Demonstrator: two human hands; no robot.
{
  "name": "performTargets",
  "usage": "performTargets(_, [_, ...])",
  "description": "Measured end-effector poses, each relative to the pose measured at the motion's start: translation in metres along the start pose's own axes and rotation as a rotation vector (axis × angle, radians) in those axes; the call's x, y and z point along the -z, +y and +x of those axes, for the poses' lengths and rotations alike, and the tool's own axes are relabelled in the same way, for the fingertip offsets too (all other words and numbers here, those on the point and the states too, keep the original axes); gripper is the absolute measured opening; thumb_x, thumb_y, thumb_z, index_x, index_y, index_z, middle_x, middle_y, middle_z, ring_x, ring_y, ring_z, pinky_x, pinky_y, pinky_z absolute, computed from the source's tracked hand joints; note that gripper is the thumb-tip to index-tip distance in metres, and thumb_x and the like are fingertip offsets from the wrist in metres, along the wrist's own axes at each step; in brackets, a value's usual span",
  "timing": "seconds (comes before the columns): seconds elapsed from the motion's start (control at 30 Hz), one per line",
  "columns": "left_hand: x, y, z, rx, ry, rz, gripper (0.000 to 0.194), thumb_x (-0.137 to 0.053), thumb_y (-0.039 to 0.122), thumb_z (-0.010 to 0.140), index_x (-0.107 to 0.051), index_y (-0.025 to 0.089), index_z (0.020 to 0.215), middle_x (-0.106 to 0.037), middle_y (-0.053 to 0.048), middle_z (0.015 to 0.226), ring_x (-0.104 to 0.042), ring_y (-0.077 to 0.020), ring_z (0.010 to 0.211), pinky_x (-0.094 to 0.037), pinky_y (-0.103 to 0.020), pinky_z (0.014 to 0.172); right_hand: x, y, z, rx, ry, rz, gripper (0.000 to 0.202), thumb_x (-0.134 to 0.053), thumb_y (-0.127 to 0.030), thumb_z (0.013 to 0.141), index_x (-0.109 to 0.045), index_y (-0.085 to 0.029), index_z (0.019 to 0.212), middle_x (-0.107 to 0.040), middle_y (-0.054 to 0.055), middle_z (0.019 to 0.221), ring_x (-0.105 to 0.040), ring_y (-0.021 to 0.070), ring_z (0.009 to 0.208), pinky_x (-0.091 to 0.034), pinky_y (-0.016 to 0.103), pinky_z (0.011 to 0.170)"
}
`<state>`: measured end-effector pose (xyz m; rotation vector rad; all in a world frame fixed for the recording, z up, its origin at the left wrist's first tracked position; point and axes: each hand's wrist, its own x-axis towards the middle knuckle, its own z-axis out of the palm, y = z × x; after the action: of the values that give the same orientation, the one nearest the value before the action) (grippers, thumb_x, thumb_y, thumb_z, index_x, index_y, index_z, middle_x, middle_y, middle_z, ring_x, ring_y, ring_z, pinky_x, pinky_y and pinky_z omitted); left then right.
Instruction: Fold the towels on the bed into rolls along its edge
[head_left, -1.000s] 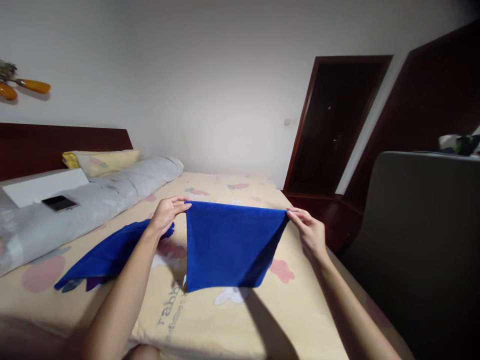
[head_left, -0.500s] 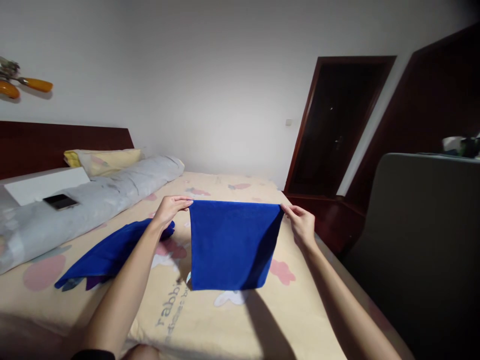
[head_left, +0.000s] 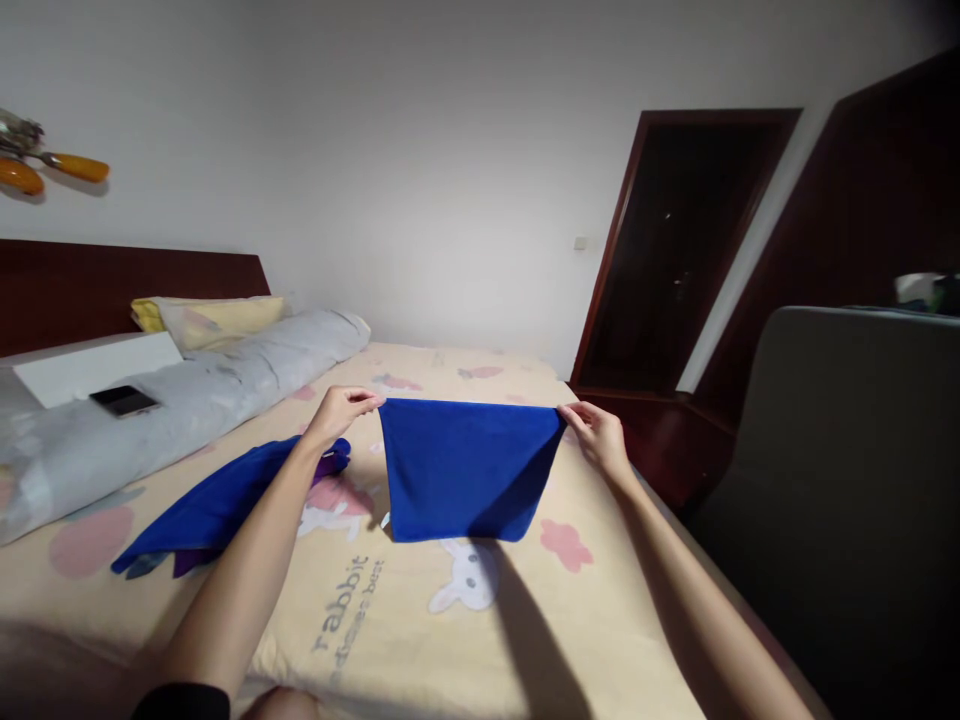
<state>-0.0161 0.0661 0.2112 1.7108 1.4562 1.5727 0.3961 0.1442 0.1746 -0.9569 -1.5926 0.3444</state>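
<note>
A blue cloth [head_left: 472, 470] hangs spread out between my two hands, its top edge pulled straight above the bed. My left hand [head_left: 341, 412] pinches its upper left corner. The upper right corner is pinched in my right hand [head_left: 598, 432]. A small white tag shows at the cloth's lower left edge. On the bed to the left, partly behind my left forearm, lies a crumpled pile of blue cloth [head_left: 217, 497] with purple and dark teal parts showing beneath it.
The patterned cream bedsheet [head_left: 397, 640] spreads under both arms. At the left, a long grey bolster [head_left: 255, 365] bears a phone [head_left: 124, 400] and a white box [head_left: 97, 368]. A yellow pillow [head_left: 217, 318] lies behind. A grey chair back [head_left: 847, 420] stands at the right.
The cloth's lower edge has swung up and away, uncovering the printed rabbit face on the sheet. Both hands keep their pinches on the corners and have shifted very slightly.
</note>
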Motion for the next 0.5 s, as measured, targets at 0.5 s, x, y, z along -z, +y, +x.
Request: performTargets(0.5, [-0.042,-0.015,0.050,0.239,0.167,-0.410,0.033,-0.082,0.031,0.063,-0.058,0.012,0.077,-0.072,-0.010,0.072,-0.070,-0.0168,0.064,-0.045,-0.022,0.058,-0.043,0.003,0.051,-0.351,0.025,0.536,0.057,-0.084,-0.064,0.050,-0.059,-0.017,0.071,-0.067,0.006,0.059,-0.066,0.0192,0.053,-0.051,0.027,0.049])
